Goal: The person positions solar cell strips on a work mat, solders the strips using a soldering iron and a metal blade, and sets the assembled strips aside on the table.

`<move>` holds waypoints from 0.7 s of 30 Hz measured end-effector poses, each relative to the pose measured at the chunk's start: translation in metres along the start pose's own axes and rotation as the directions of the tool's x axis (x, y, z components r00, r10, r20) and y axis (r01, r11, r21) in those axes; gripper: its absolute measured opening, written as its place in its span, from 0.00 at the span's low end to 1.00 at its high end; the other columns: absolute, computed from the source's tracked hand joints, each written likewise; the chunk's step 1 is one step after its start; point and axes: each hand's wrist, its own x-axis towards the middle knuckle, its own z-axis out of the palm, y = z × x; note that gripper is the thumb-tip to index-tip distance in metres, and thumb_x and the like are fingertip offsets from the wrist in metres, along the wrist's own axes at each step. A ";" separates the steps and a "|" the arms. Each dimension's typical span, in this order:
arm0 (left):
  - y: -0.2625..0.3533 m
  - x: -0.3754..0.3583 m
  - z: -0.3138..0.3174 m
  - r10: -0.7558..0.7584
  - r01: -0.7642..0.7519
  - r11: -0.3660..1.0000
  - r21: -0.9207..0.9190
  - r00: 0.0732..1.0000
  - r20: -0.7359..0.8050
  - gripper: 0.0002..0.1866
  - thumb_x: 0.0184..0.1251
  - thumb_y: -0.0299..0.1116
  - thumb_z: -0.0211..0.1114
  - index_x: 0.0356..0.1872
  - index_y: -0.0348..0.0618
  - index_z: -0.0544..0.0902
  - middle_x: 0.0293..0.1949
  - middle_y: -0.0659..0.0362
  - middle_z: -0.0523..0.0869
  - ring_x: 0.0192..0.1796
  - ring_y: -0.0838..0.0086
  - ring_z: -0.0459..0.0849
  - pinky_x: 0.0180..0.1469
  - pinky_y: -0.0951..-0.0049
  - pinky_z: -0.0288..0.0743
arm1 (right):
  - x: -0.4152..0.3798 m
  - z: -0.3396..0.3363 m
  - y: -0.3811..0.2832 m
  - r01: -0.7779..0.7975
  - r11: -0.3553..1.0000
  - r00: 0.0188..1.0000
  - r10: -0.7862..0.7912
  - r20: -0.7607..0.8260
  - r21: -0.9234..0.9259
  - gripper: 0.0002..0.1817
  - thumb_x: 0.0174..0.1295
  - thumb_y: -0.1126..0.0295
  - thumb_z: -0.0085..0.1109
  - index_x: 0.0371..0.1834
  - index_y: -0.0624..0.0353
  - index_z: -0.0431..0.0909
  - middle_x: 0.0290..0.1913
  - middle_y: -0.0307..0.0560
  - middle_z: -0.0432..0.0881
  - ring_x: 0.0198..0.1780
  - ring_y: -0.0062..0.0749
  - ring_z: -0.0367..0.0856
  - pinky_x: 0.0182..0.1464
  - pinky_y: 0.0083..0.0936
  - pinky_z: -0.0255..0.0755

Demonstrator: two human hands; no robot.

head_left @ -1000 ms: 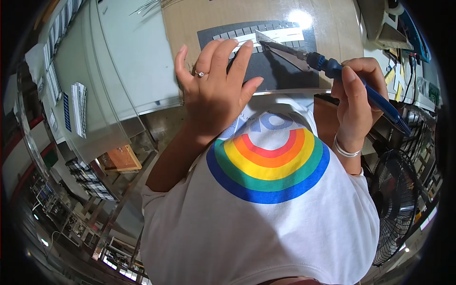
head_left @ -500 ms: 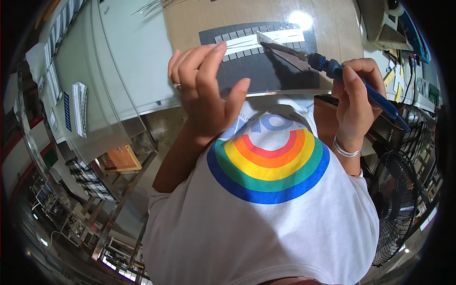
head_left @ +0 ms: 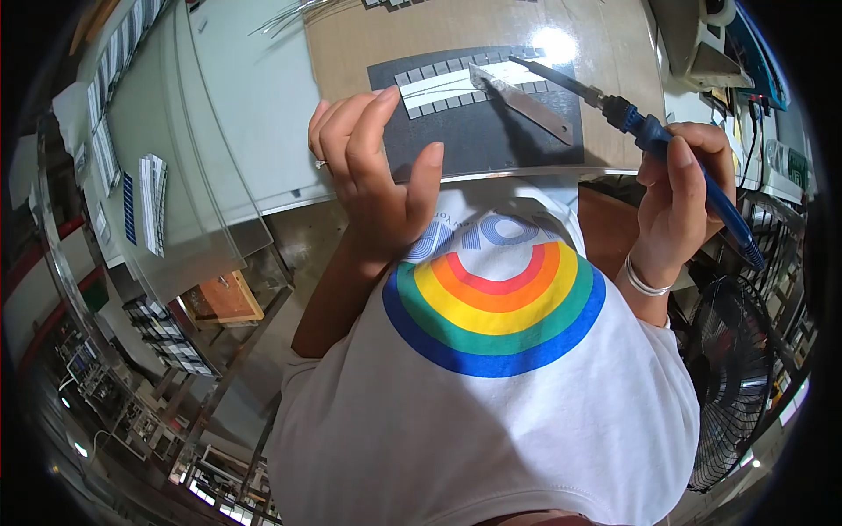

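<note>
My right hand (head_left: 680, 197) is wrapped round the blue handle of a soldering iron (head_left: 645, 130). The iron's dark tip reaches over the right part of a strip of small grey cells with white bands along its middle (head_left: 452, 88). A flat metal blade with a hole in its end (head_left: 539, 114) lies slantwise, its pointed end on the strip. My left hand (head_left: 368, 162) has its fingers apart, the index fingertip right at the strip's left end. Beneath the strip is a dark rectangular mat (head_left: 482, 145).
The mat lies on a brown board (head_left: 338, 53). Thin wires (head_left: 285, 16) stick out at the board's upper left, and another row of cells (head_left: 412, 3) shows at the top edge. Glass sheets (head_left: 197, 158) with striped strips (head_left: 153, 206) are at left. A black fan (head_left: 728, 377) stands at lower right.
The soldering iron has moved right, its tip going from the blade's end toward the strip's right part. My left hand has shifted slightly left. The blade now shows more fully.
</note>
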 end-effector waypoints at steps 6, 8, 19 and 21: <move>0.011 0.011 -0.006 -0.031 0.018 0.994 0.111 0.993 0.112 0.24 0.56 0.36 0.72 0.55 0.44 0.81 0.54 0.56 0.77 0.58 0.61 0.74 0.69 0.48 0.57 | 0.000 -0.008 0.002 0.006 1.000 1.000 -0.006 -0.025 0.001 0.07 0.65 0.76 0.63 0.40 0.68 0.77 0.26 0.43 0.79 0.23 0.19 0.75 0.27 0.14 0.65; 0.016 0.016 -0.008 0.007 -0.051 0.976 0.210 0.978 0.207 0.22 0.55 0.36 0.73 0.53 0.46 0.83 0.54 0.58 0.78 0.58 0.63 0.75 0.68 0.48 0.57 | 0.000 -0.009 0.001 -0.002 1.000 0.999 0.002 -0.040 -0.011 0.07 0.65 0.76 0.63 0.40 0.68 0.77 0.26 0.43 0.79 0.23 0.19 0.74 0.27 0.14 0.65; 0.022 0.023 -0.006 0.021 -0.148 0.946 0.289 0.916 0.400 0.25 0.57 0.36 0.74 0.57 0.47 0.83 0.55 0.61 0.79 0.60 0.66 0.74 0.70 0.49 0.52 | -0.005 -0.010 0.001 -0.061 0.998 0.997 0.061 -0.039 -0.011 0.07 0.64 0.76 0.64 0.40 0.68 0.78 0.26 0.42 0.80 0.23 0.18 0.75 0.27 0.14 0.65; 0.022 0.023 -0.006 0.008 -0.131 0.950 0.282 0.916 0.400 0.24 0.57 0.36 0.74 0.57 0.46 0.83 0.55 0.61 0.79 0.60 0.66 0.75 0.70 0.49 0.52 | -0.005 -0.010 0.001 -0.065 0.998 0.997 0.064 -0.045 -0.018 0.07 0.64 0.76 0.64 0.40 0.67 0.78 0.26 0.42 0.80 0.23 0.18 0.75 0.27 0.13 0.65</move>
